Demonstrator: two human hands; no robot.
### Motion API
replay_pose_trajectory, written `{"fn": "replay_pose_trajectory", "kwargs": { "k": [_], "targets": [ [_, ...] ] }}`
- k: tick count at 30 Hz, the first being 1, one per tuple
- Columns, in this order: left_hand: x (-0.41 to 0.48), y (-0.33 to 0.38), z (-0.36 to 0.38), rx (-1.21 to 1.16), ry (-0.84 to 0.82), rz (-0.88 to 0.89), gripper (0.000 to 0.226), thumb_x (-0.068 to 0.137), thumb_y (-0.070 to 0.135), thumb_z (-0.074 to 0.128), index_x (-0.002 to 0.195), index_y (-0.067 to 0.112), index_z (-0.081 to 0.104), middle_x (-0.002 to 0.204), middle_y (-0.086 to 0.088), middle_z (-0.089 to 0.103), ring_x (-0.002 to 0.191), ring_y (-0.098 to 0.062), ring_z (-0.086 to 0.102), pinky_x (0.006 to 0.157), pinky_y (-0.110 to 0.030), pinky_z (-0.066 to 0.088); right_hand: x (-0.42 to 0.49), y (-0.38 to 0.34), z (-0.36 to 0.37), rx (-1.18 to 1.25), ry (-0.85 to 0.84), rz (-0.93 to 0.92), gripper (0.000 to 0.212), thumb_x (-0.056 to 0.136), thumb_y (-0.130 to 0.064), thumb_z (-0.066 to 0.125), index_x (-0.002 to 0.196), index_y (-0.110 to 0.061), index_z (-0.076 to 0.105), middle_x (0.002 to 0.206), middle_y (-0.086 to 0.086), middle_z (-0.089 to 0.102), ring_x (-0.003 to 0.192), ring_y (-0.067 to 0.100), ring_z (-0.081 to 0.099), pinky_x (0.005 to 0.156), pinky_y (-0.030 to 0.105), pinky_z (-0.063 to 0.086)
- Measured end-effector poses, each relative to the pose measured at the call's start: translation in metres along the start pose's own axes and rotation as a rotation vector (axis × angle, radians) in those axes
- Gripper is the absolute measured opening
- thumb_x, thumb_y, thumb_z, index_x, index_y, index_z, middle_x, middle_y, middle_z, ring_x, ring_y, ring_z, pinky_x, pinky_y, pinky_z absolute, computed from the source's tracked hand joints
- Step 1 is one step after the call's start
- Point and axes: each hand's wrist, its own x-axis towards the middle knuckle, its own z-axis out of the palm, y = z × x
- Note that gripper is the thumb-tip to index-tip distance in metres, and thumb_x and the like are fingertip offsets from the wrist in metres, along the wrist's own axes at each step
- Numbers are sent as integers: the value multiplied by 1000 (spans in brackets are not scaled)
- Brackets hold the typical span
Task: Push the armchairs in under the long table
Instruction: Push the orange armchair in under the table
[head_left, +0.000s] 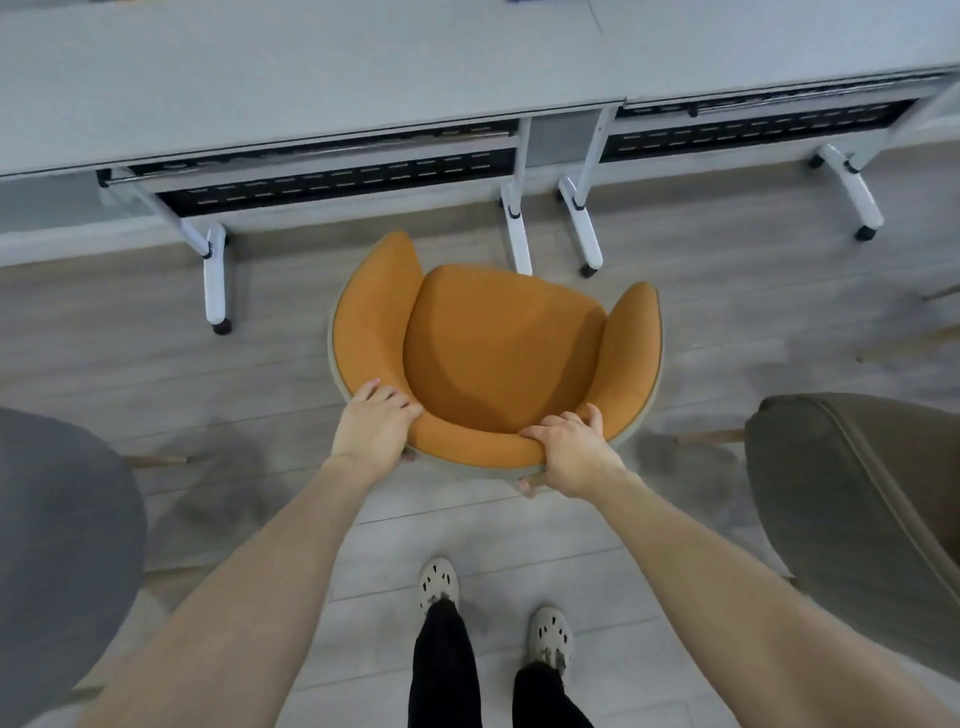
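Note:
An orange armchair (493, 343) stands on the floor in front of the long grey table (311, 67), its seat facing the table and its front edge short of the tabletop. My left hand (374, 423) grips the left part of the backrest rim, fingers curled over the top. My right hand (569, 447) grips the right part of the rim, thumb under the back. A grey armchair (57, 545) sits at the left edge and a brown armchair (857, 519) at the right, both behind the orange one.
White table legs on castors (215, 280) (519, 234) (584, 228) stand to the left and right of the orange chair's front. The table is two sections joined near the middle. My feet in pale clogs (439, 582) stand on the grey plank floor.

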Motion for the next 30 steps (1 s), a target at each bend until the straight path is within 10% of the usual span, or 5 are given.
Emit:
{"fn": "replay_pose_trajectory", "kwargs": {
  "k": [7, 18, 30],
  "targets": [
    [-4, 55, -5, -2, 12, -81, 55, 85, 59, 75, 131, 32, 64, 122, 8, 69, 121, -24, 57, 104, -44, 38, -5, 49, -30, -102, 52, -24, 72, 80, -65, 78, 146, -46, 55, 140, -10, 61, 142, 24, 42, 121, 75, -5],
    [54, 52, -25, -208, 25, -48, 55, 91, 32, 76, 143, 31, 58, 142, 5, 64, 140, -25, 50, 129, -54, 16, 38, 90, -66, -40, 106, -11, 65, 79, -63, 81, 138, -44, 62, 132, -9, 62, 142, 22, 41, 125, 69, -9],
    [185, 18, -65, -247, 33, -46, 72, 78, 64, 81, 143, 46, 56, 139, 14, 66, 133, -19, 54, 124, -48, 23, 140, 151, -135, -49, 112, -1, 69, 78, -63, 83, 140, -47, 59, 140, -10, 55, 148, 24, 29, 124, 70, -9]
  ]
}}
